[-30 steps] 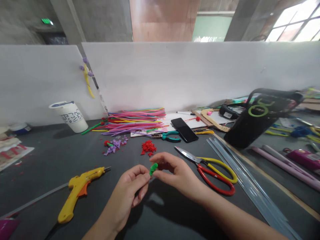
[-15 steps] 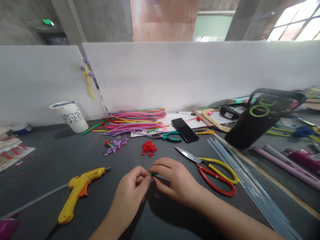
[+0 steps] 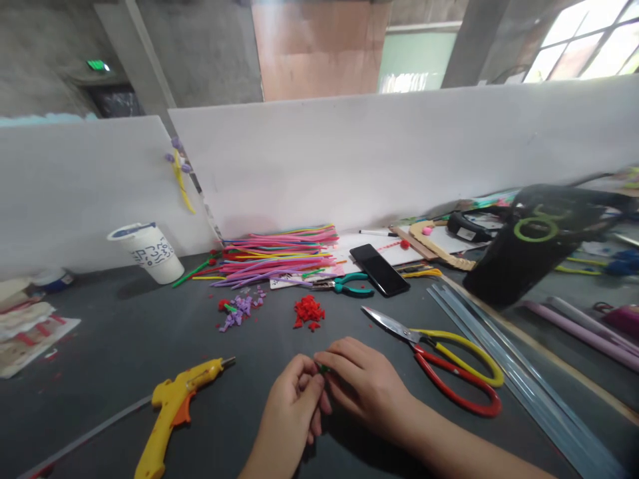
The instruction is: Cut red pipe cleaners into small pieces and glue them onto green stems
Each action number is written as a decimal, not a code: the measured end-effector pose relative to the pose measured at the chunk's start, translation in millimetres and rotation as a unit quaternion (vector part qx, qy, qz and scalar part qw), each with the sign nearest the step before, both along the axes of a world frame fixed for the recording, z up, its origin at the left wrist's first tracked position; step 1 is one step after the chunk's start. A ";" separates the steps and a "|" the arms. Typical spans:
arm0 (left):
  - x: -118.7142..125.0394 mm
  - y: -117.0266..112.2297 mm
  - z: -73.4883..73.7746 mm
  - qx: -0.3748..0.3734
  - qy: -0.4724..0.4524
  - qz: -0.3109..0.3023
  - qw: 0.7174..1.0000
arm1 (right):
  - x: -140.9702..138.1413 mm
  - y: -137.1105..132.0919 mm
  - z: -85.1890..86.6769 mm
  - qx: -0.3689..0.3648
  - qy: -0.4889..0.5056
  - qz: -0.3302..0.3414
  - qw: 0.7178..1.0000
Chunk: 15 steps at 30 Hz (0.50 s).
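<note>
My left hand (image 3: 295,402) and my right hand (image 3: 368,382) meet low in the middle of the view, fingertips together. Between them a small green piece (image 3: 323,368) shows, mostly covered by fingers; it looks like a bit of fuzzy stem. Both hands are closed in a pinch on it. Just beyond them lies a heap of red scraps (image 3: 308,311), with purple scraps (image 3: 238,313) to its left. Scissors with red and yellow handles (image 3: 439,356) rest slightly open to the right of my right hand. A yellow glue gun (image 3: 182,399) lies left of my left hand.
Coloured fuzzy stems (image 3: 279,256) are piled against the white partition (image 3: 309,159). Teal-handled pliers (image 3: 352,285) and a black phone (image 3: 379,269) lie beyond the scraps. At right are clear glue sticks (image 3: 504,359) and a tall black bottle (image 3: 519,246); a white cup (image 3: 154,256) stands at left.
The view has tilted and shifted, so the table things appear lower and farther right. My hands stay together; the left fingers have curled under, and less of the green piece shows.
</note>
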<state>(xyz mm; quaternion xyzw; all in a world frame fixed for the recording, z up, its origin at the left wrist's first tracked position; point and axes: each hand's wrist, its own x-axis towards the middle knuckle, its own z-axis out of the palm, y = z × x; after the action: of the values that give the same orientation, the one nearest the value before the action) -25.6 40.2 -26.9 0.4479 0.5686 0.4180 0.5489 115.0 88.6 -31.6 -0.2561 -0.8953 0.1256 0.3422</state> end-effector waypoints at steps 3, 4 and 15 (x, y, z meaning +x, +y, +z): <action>-3.0 2.6 -4.0 -0.010 -0.020 0.002 1.000 | -0.5 1.3 -1.0 -0.016 -0.001 -0.013 1.000; -3.8 3.1 -4.6 -0.017 -0.028 0.004 0.999 | -0.9 1.6 -0.7 -0.017 -0.001 -0.016 1.000; -12.9 4.1 -4.1 -0.067 -0.045 0.020 0.997 | -2.0 -2.5 -2.7 -0.047 0.016 -0.072 0.996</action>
<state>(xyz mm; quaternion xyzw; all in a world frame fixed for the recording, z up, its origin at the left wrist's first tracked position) -38.5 44.2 -30.9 0.3801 0.5787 0.4095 0.5941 112.9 86.0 -34.3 -0.3332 -0.8621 0.1468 0.3525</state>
